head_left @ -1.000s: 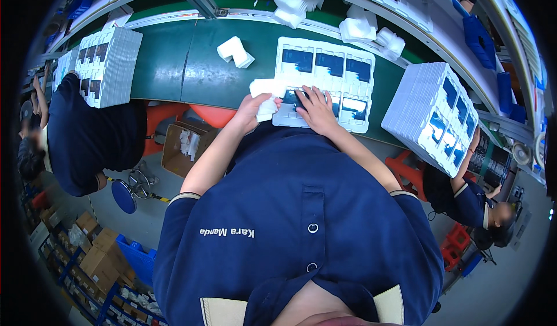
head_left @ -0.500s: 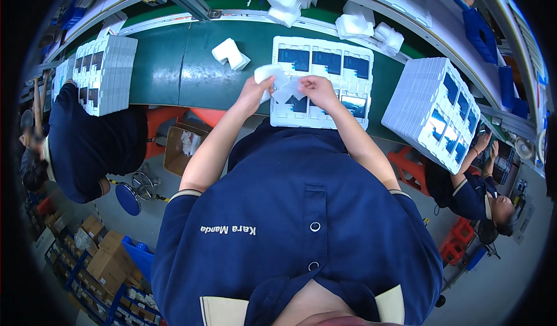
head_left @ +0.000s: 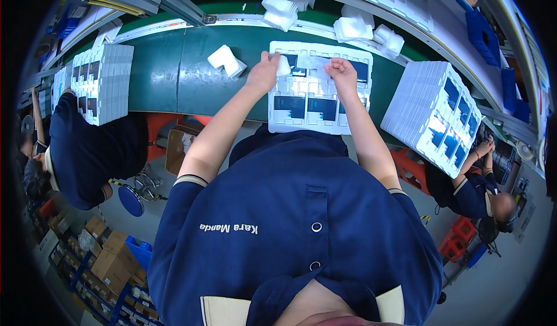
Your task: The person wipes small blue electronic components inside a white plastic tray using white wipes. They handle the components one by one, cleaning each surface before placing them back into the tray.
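A white tray [head_left: 320, 88] lies on the green bench [head_left: 152, 71], its long axis running left to right. The left hand [head_left: 264, 75] grips a small white stack [head_left: 283, 66]; the right hand [head_left: 343, 73] pinches a thin translucent sheet [head_left: 316, 63], which extends leftward over the upper middle cell, apparently not yet settled. Dark panels [head_left: 289, 107] lie lengthwise with the tray; two lower ones show uncovered.
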Action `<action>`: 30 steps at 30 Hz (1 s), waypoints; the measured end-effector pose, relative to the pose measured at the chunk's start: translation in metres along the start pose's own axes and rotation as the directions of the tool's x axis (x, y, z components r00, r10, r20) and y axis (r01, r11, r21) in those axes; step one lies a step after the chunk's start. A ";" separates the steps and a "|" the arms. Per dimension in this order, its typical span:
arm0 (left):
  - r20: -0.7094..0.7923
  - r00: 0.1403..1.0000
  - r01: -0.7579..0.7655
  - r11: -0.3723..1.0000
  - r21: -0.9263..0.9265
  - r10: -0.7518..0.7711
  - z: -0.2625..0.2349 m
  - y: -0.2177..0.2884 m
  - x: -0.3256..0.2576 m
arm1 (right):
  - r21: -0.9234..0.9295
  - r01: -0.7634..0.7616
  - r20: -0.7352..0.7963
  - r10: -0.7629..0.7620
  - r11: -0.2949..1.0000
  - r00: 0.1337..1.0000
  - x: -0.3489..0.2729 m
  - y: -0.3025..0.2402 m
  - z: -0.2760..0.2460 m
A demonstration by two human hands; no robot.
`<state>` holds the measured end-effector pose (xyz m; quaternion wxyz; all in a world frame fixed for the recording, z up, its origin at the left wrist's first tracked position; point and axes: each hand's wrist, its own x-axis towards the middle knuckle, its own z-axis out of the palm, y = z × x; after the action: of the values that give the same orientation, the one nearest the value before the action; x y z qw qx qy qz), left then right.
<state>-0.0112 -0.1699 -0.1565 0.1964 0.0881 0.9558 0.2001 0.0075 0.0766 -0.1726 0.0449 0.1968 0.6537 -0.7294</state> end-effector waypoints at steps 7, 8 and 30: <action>-0.019 0.998 0.058 0.992 -0.110 -0.060 -0.017 0.001 0.012 | 0.023 -0.066 -0.019 0.066 0.998 0.998 0.026 0.011 0.014; -0.047 0.999 0.006 0.992 -0.123 -0.012 -0.015 -0.004 0.013 | 0.062 -0.070 0.000 0.070 0.996 0.998 0.027 0.012 0.017; 0.090 0.996 0.052 0.788 -0.613 0.005 -0.018 -0.044 -0.053 | -0.583 0.363 0.076 -0.397 0.726 0.915 0.005 0.030 0.070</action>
<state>0.0252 -0.2286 -0.1414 0.2580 0.0161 0.8305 0.4934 -0.0030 0.0056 -0.1974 -0.0645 0.0549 0.8732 -0.4799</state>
